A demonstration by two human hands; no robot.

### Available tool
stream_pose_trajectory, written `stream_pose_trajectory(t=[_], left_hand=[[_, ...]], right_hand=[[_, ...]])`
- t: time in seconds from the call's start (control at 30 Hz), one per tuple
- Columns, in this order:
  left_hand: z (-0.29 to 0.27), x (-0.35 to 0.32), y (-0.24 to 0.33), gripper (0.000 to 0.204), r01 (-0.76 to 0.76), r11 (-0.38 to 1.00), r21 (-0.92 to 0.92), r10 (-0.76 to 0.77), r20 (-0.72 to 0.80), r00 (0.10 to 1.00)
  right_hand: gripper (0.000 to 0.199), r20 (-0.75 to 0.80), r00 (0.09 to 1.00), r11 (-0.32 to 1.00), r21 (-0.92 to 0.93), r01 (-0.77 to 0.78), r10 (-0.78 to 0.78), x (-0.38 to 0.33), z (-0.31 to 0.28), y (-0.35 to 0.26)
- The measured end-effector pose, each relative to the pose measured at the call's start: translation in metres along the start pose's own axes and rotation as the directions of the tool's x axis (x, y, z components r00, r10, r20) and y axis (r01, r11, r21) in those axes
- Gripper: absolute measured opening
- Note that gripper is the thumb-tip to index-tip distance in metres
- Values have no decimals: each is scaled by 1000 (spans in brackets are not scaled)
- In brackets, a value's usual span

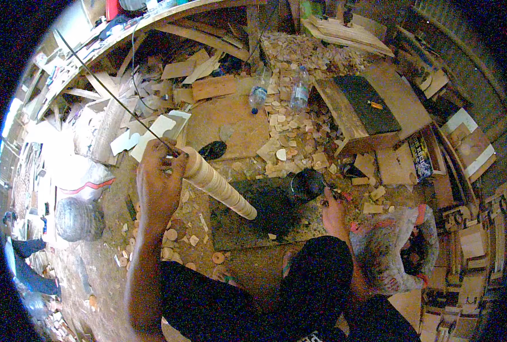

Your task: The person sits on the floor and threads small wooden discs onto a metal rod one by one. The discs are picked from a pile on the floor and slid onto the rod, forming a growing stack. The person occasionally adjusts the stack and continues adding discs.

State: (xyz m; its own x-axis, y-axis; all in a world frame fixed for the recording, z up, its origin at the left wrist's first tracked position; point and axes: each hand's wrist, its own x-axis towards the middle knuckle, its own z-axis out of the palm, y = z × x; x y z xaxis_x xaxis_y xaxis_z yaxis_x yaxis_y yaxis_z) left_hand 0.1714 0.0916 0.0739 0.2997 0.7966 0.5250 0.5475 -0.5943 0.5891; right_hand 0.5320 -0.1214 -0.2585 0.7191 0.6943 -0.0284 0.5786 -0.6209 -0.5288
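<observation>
My left hand (161,174) is closed around a long thin rod (102,85) at the top end of a stack of round wooden discs (222,189). The discs sit tightly one behind another and slant down to the right, apart from the hand's far side. Lower right, my right hand (334,212) is closed at the edge of a dark, round, pot-like container (307,184); its contents are too dark to make out. Beneath both lies a blackened flat board (230,231), darkest beside the container. A few loose wooden discs (218,257) lie on the ground near my feet.
Two plastic bottles (299,91) lie beyond the board among many wood offcuts (287,131). A wooden box (373,105) with an orange lighter on its dark top stands at the far right. A plastic bag (393,245) is beside my right arm. A workbench (168,14) curves across the back.
</observation>
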Motion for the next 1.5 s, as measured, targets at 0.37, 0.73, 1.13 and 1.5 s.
stream_pose_trajectory(t=[0.37,0.73,1.13,1.5], left_hand=[[3,0,-1,14,28,999,-23,-27,63,998],[5,3,-9,15,129,987,-97,-118,111,987],[-3,0,-7,16,-4,1000,14,3,60,998],[-3,1,-16,18,-8,993,115,7,10,1000]], right_hand=[[74,-194,965,937,333,-105,177,41,-7,-55],[67,-152,987,986,149,73,-51,39,-16,-59],[62,-78,979,973,-154,173,-186,54,9,-64],[51,-174,983,830,539,143,-56,59,-23,-56]])
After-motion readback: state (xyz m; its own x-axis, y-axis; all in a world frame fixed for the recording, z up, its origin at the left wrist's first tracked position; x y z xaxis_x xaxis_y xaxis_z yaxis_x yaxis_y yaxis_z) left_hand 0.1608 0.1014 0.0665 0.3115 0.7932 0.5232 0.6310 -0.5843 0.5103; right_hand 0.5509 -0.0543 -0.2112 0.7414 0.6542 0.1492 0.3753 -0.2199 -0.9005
